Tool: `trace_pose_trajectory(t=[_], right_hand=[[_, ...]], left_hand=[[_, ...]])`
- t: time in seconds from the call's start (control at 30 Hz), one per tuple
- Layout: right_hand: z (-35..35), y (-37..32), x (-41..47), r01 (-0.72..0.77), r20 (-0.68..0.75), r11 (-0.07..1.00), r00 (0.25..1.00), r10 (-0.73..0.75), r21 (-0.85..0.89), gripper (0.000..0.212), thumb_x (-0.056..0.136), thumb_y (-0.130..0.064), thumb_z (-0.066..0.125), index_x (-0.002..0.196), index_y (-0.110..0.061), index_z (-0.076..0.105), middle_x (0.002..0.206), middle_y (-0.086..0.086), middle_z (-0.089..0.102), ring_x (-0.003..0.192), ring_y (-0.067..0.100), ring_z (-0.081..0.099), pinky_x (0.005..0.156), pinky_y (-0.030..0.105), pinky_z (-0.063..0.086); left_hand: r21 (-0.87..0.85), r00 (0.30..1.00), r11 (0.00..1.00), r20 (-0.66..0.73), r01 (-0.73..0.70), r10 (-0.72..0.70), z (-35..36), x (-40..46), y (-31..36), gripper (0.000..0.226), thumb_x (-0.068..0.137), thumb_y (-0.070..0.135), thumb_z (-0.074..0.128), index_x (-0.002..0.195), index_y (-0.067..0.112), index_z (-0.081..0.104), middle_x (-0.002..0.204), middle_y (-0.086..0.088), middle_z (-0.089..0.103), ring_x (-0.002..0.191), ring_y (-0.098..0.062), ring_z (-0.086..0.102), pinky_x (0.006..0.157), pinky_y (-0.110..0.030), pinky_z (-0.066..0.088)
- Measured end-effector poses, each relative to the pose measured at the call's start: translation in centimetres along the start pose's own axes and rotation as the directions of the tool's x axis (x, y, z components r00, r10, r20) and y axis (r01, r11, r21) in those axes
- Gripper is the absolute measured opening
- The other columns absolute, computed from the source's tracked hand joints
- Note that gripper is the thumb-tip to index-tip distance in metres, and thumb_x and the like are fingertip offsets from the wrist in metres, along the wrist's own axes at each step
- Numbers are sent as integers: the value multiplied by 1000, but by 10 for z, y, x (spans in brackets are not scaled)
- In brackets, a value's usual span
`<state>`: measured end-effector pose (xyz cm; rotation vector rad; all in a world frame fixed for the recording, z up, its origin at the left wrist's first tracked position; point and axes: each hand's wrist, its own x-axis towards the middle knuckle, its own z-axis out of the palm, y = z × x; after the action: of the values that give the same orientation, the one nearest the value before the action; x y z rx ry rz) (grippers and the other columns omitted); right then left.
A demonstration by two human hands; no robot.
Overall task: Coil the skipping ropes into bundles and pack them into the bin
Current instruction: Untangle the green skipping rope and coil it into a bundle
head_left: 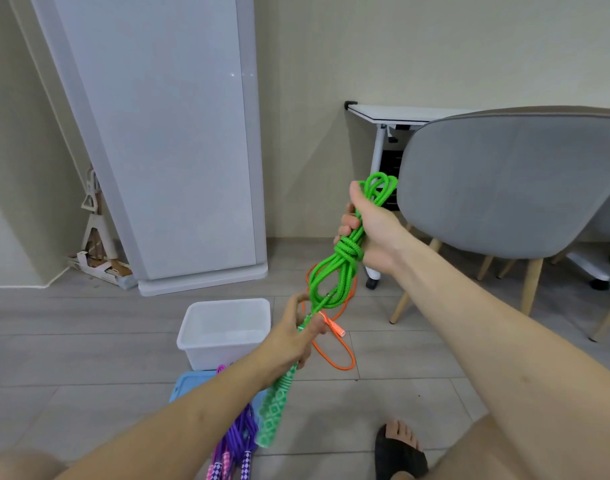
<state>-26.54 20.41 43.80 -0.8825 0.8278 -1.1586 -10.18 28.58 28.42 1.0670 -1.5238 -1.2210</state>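
Fingers of the right hand (pixel 369 230) are curling round the looped bright green braided skipping rope (pixel 334 271) just above its knot, while the left hand (pixel 296 337) is gripping the rope's green-and-white patterned handles (pixel 276 407) below. The bundle is hanging in the air between both hands, above the floor and beside the white translucent plastic bin (pixel 192 341). If the left hand is pulling too lightly, the knot is likely staying loose and the loops spilling open. The orange skipping rope (pixel 334 351) lying underneath could snag the green loops.
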Motion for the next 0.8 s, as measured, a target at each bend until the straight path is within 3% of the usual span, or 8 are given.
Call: trace_pose_trajectory(t=[0.1, 0.2, 0.3, 0.37, 0.5, 0.6, 0.7, 0.8], right_hand=[[5, 8, -6, -18, 58, 999, 998, 15, 49, 42, 95, -64, 55, 91, -24, 44, 67, -1, 44, 54, 16, 43, 64, 33, 42], [12, 7, -10, 4, 43, 995, 999, -8, 97, 39, 99, -62, 49, 97, -23, 46, 75, 4, 54, 57, 16, 45, 70, 36, 46], [12, 5, -5, 31, -10, 991, 1000, -30, 133, 39, 99, -55, 55, 96, -17, 49, 77, 7, 59, 59, 19, 53, 69, 38, 53], [8, 3, -2, 94, -79, 994, 993, -89, 54, 35, 99, -47, 60, 94, -14, 54, 75, 7, 59, 62, 21, 57, 69, 39, 56], [-5, -5, -1, 108, -148, 988, 981, -124, -112, 27, 96, -37, 69, 79, -20, 58, 63, -3, 52, 58, 15, 53, 59, 29, 49], [-14, -17, -1, 20, -137, 997, 990, -30, -78, 40, 94, -41, 70, 64, -21, 53, 61, -4, 51, 58, 15, 55, 70, 31, 48], [-18, -31, -5, -33, -98, 999, 995, 29, -44, 36, 95, -36, 65, 64, -23, 53, 62, -5, 54, 58, 14, 56, 75, 32, 45], [-20, -39, -9, -84, -48, 993, 995, 88, 79, 26, 95, -26, 58, 70, -20, 55, 63, -5, 56, 55, 14, 52, 67, 27, 42]], left_hand=[[-101, 998, 994, -58, -30, 25, 1, 3, 7, 53, 91, 62, 50, 140, 44, 40, 97, -9, 66, 45, -20, 34, 42, -25, 34], [-156, 992, 987, -121, -44, 25, 3, 10, 13, 40, 93, 62, 51, 131, 50, 50, 96, -15, 55, 45, -20, 35, 43, -25, 33], [-212, 980, 977, -196, -14, -29, -1, 15, 19, 29, 100, 51, 51, 125, 38, 57, 94, -19, 56, 43, -19, 36, 43, -25, 31], [-188, 971, 982, -236, 3, -49, -4, 17, 19, 29, 102, 47, 51, 118, 25, 60, 90, -23, 58, 43, -19, 37, 42, -24, 33], [-208, 966, 978, -245, 31, -82, -7, 17, 14, 29, 102, 41, 53, 111, 13, 55, 74, -6, 51, 43, -16, 35, 41, -24, 30], [-144, 976, 987, -193, 77, -104, -12, 14, 4, 25, 100, 45, 55, 111, 22, 57, 71, -5, 43, 47, -16, 31, 44, -25, 27], [-7, 981, 993, -156, 119, -119, -16, 10, -5, 21, 100, 44, 56, 111, 26, 57, 71, -8, 43, 46, -17, 31, 43, -24, 29], [102, 985, 988, -137, 114, -100, -17, 10, -11, 16, 101, 41, 54, 109, 27, 57, 66, -1, 44, 44, -12, 33, 43, -24, 31]])
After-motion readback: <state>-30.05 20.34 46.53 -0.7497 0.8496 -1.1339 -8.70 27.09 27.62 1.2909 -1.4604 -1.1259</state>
